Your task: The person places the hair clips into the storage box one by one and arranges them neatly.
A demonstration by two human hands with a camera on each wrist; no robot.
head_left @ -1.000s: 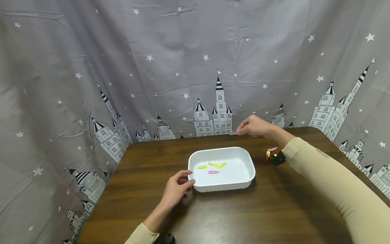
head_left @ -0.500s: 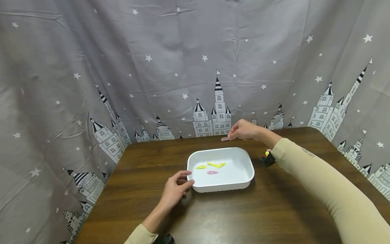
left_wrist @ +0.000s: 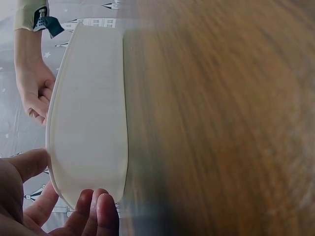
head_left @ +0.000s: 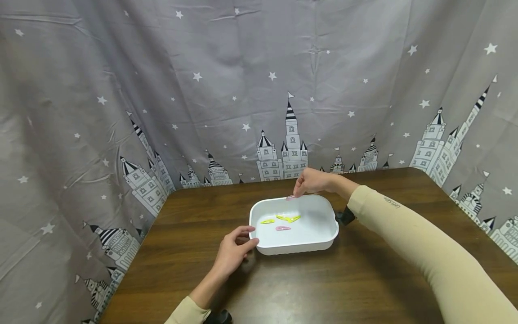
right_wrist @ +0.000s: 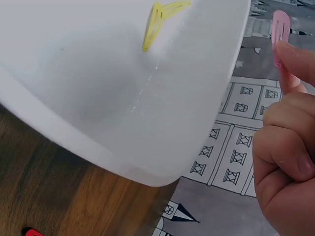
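My left hand [head_left: 234, 249] grips the left end of a white rectangular tray [head_left: 297, 248], thumb and fingers spread around its near-left corner. Between thumb and forefinger, my right hand [head_left: 311, 181] pinches a pink snap hair clip [right_wrist: 281, 30] over the tray's far rim; its other fingers are curled in. Inside the tray lie a second pink hair clip [head_left: 283, 228] and several yellow hair clips [head_left: 267, 221], two of them touching in a V [right_wrist: 155, 24]. The left wrist view shows the tray's outer wall [left_wrist: 91, 108] with my fingertips [left_wrist: 106, 211] against it.
The tray stands on a brown wooden table [head_left: 202, 211]. A red clip [right_wrist: 33, 232] shows at the bottom edge of the right wrist view, outside the tray. Behind the table hangs a grey curtain [head_left: 226, 90] printed with castles and stars.
My right hand has moved left and down with the pink hair clip, from beyond the tray's far right to its far rim. My left hand and the tray have stayed put.
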